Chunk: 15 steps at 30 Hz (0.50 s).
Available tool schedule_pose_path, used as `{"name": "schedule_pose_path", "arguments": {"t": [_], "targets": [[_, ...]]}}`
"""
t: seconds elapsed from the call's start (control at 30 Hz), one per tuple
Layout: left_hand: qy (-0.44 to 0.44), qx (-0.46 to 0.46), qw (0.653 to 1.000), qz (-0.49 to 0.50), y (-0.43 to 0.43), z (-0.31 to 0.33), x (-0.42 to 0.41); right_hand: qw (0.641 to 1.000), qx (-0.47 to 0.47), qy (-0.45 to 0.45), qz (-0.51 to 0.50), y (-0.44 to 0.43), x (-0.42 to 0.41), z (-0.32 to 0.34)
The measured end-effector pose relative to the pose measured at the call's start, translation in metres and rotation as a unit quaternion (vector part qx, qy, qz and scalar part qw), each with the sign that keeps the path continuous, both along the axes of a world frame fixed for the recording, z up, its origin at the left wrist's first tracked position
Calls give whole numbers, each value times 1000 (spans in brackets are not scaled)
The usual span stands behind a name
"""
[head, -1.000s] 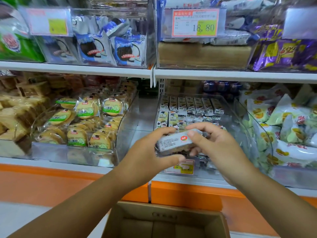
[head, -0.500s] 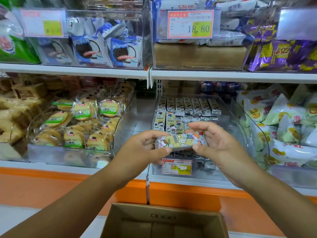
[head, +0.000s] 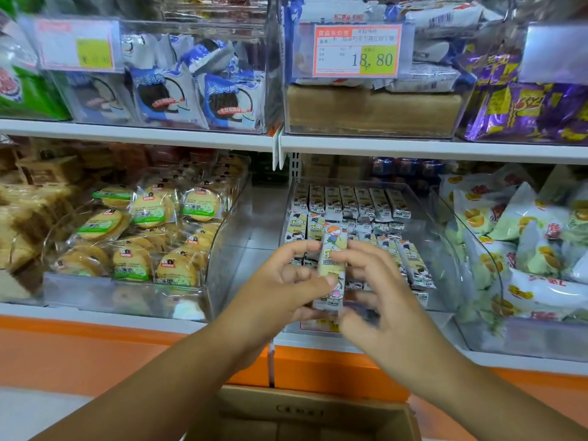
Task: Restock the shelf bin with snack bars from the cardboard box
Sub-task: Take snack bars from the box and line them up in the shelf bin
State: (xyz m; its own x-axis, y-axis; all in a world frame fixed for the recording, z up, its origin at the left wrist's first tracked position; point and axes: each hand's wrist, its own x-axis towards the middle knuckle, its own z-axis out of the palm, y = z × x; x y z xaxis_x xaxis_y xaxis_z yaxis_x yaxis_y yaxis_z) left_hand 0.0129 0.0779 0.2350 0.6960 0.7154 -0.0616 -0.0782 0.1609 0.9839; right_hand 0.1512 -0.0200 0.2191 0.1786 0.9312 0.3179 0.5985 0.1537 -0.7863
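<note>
Turning is the big change. The long, thin snack bar point(head: 332, 265) in its pale yellow wrapper with cartoon children lay sideways half a second ago. Now it runs the long way, with one end pointing to the back of the shelf. A little before that its silver back showed; now the picture side faces up.

The left hand point(head: 286, 291) pinches the bar, with the thumb on the front and the fingers curled round the left edge. The right hand point(head: 378, 300) is blurry, but its curled fingers seem to hold the right edge near the top and the bottom. The bar is up in the air, just in front of the clear plastic shelf bin point(head: 444, 224), and is not in it yet.

This likely means the bar is now lined up like the rows of bars point(head: 366, 202) already lying in the bin, so it looks ready to go in. The brown cardboard box point(head: 302, 415) sits open below the arms. The wrapper looks smooth, shiny and flat, not crushed.
</note>
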Motion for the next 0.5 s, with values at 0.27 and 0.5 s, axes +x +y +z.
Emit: {"name": "schedule_pose_path", "arguments": {"t": [0.27,0.5], "targets": [[111,346,925,114,8,-8,6,989,35,-68,-124,18,29,0],[266,505,804,166,46,-34,-3,971,-70,-189,-130,37,48,2]]}}
